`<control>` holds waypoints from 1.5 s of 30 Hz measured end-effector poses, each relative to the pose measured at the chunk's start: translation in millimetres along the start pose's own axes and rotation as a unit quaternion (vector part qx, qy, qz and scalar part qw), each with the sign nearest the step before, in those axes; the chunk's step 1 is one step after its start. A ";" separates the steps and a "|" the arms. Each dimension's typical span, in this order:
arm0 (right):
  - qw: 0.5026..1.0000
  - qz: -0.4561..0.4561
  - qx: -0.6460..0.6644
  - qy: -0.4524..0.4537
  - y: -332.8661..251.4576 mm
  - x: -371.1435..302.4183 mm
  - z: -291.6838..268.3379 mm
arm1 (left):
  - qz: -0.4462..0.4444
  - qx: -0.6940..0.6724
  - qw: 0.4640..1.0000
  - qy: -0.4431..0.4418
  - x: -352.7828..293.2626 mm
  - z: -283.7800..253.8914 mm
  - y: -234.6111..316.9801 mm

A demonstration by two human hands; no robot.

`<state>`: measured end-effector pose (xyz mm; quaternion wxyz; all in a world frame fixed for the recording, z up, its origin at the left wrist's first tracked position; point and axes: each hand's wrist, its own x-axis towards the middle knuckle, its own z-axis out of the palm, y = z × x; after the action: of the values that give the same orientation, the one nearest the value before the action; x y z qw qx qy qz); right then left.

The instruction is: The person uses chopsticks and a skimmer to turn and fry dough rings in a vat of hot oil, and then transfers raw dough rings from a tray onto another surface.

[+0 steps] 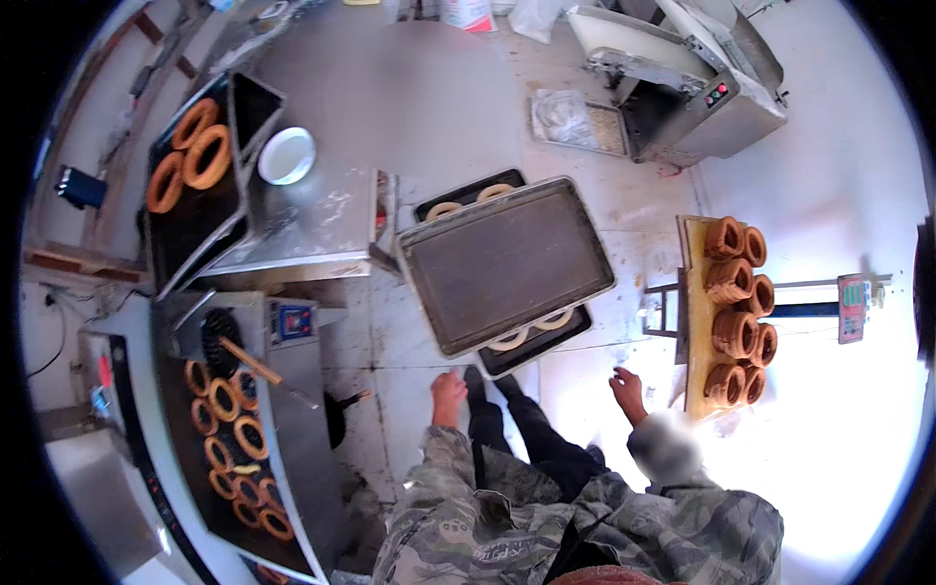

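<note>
My left hand (448,397) hangs just below the near edge of a dark, bare baking tray (507,263), with nothing seen in it and its fingers loosely bent. To the right, my right hand (629,393) is held out empty, its fingers apart. Neither hand touches the tray. That tray lies askew across another black tray (531,353), whose two ends stick out and show pale dough rings (554,323). The middle of the lower tray is hidden.
Left, a metal table (322,229) bears a white bowl (287,156) and black trays with browned bread rings (207,156). Below, more rings (223,400) lie beside a wooden-handled brush (249,359). Right, stacked rings (733,334) stand on a board near a scale (851,308). A machine (717,117) stands behind.
</note>
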<state>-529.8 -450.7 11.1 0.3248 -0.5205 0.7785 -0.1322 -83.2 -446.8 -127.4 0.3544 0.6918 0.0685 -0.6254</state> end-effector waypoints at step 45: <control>0.762 0.382 0.496 -0.167 76.6 669.1 -305.1 | 0.049 -0.142 0.980 0.130 -168.9 530.8 118.9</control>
<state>-946.9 -1058.4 -46.9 0.6860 0.0399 0.6719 -0.2764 -487.9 -781.5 92.8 0.4671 0.7121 0.1683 -0.4964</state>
